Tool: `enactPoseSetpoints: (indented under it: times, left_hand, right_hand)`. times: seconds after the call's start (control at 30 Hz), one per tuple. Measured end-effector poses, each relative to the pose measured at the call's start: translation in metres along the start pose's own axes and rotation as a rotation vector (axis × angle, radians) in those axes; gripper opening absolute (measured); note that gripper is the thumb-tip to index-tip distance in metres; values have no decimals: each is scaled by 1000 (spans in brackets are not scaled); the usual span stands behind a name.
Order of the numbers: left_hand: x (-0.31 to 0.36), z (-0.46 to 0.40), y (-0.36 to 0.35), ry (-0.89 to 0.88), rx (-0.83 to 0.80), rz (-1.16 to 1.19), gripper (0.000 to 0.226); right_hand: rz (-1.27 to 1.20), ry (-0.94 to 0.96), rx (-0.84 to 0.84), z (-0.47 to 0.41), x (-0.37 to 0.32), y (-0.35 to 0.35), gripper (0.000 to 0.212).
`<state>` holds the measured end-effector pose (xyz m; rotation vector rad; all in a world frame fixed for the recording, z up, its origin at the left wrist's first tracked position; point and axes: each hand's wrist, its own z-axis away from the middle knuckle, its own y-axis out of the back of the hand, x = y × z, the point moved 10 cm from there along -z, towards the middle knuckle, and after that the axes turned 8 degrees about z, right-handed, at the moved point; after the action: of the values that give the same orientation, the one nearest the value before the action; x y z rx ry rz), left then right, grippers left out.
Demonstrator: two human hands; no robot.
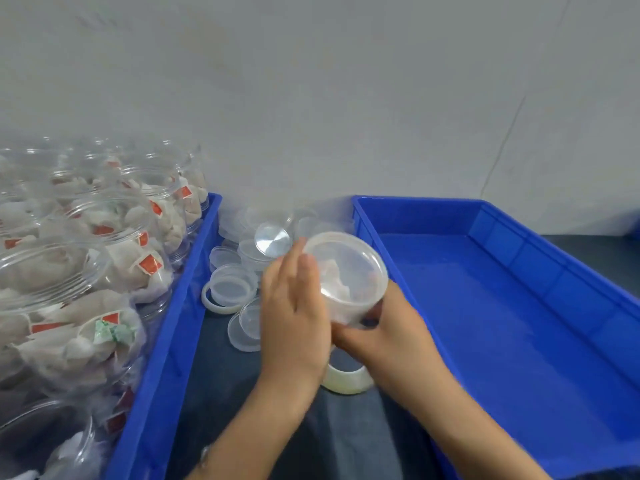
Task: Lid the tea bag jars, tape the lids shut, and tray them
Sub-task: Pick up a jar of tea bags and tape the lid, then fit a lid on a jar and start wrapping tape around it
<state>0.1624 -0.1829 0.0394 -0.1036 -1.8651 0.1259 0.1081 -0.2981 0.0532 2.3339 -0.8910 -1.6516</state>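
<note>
Clear round plastic jar (346, 278) of white tea bags sits tilted in front of me, above the dark tabletop (346, 441) between the two blue trays, with its translucent lid (341, 252) already on the mouth. My right hand (388, 327) is clamped round its lower wall from beneath, and my left hand (294, 313) lies flat, fingers together, against the near side and the lid's rim.

It should weigh very little, being thin plastic and paper bags. The wall looks smooth and likely slippery, and I would expect it to flex if squeezed, so I judge the best hold is low on the body, leaving the lid seam free for tape. A roll of clear tape (348, 379) lies just under my wrists. The blue plastic tray on my right (485, 216) holds nothing yet; unlidded jars crowd the tray on my left (166, 341), loose lids (239, 289) between.
</note>
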Motion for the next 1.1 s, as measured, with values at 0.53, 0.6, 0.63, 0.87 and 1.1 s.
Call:
enactPoseSetpoints:
  times: [0.53, 0.6, 0.63, 0.87, 1.1]
  left_hand:
    - [-111, -125, -232, 93, -714, -538, 59]
    - [-140, -145, -241, 57, -748, -723, 63]
    - [-150, -157, -245, 28, -750, -785, 63]
    - [-189, -222, -256, -108, -727, -939, 61]
    - [-191, -218, -216, -44, -761, -919, 54]
  right_hand:
    - [419, -426, 300, -158, 197, 126, 26]
    - [296, -464, 234, -177, 238, 111, 24]
    - [230, -473, 209, -187, 257, 104, 26]
    - [79, -520, 96, -252, 322, 68, 34]
    - [160, -623, 21, -248, 326, 51, 76]
